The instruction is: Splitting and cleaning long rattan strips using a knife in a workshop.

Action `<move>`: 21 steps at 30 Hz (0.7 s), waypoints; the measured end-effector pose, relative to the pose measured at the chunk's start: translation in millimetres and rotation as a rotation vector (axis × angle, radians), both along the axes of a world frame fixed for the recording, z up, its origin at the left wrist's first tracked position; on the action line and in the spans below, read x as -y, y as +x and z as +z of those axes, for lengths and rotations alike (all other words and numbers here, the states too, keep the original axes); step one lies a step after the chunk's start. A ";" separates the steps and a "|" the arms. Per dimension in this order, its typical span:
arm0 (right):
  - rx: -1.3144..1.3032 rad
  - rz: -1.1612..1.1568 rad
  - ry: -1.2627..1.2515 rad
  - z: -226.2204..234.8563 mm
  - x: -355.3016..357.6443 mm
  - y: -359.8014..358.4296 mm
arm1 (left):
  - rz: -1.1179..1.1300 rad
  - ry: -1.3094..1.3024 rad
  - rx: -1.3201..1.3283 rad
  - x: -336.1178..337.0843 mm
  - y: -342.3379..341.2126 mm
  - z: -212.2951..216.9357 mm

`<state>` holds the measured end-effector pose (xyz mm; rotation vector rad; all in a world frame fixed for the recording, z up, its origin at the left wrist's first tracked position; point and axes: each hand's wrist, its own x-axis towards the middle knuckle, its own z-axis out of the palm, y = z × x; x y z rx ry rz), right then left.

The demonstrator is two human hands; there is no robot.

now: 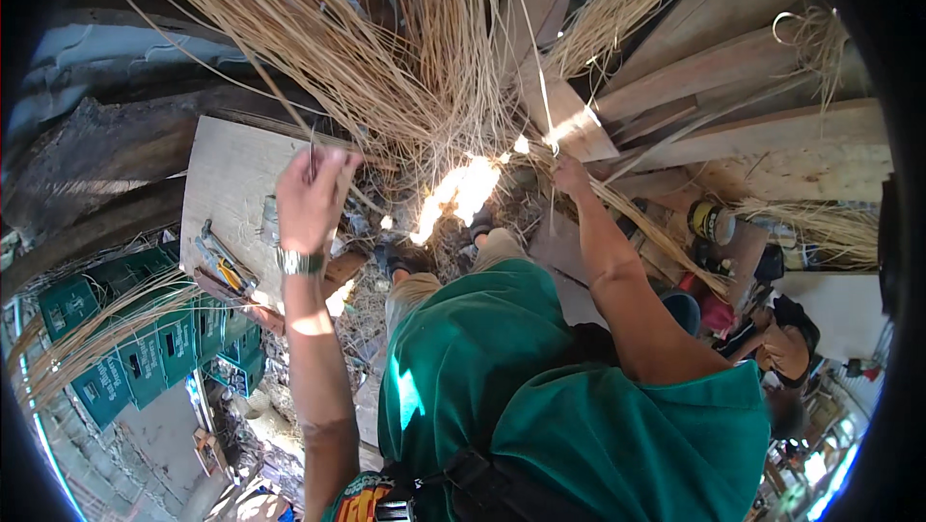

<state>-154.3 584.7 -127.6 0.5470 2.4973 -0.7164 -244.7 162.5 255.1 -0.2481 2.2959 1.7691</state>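
Raised on the left, my left hand point(311, 199) is closed, with a wristwatch point(299, 261) on its wrist. A thin cane strand point(280, 97) slants down from the upper left into its fingers. My right hand point(572, 177) is held out at the right of the middle, its fingers pinched at a pale narrow cane strip point(542, 88) that runs up toward the top edge. Exactly how the fingertips grip it is too small to see. Beyond both hands, a large bundle of long tan cane strands point(453, 49) fans upward and away.
Pliers and other hand tools point(227, 266) lie on a wooden board point(227, 170) at left. Green crates point(135, 358) stand lower left. Wooden planks point(752, 68) lean at upper right. Another person point(786, 343) sits at far right. Cane scraps litter the sunlit floor point(371, 329) around my feet.
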 end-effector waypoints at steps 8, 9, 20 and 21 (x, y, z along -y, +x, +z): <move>0.152 0.610 0.354 20.5 -34.2 30.6 | -0.132 0.230 -0.107 -73.7 -34.1 29.7; 0.159 0.609 0.348 16.5 -34.5 35.4 | -0.133 0.226 -0.099 -79.0 -33.2 34.0; 0.215 0.116 -0.019 -51.7 -91.0 71.9 | -0.160 0.251 -0.577 -86.9 -90.8 118.0; 0.207 0.126 -0.027 -54.7 -85.9 63.6 | -0.129 0.150 -0.581 -83.7 -91.8 112.5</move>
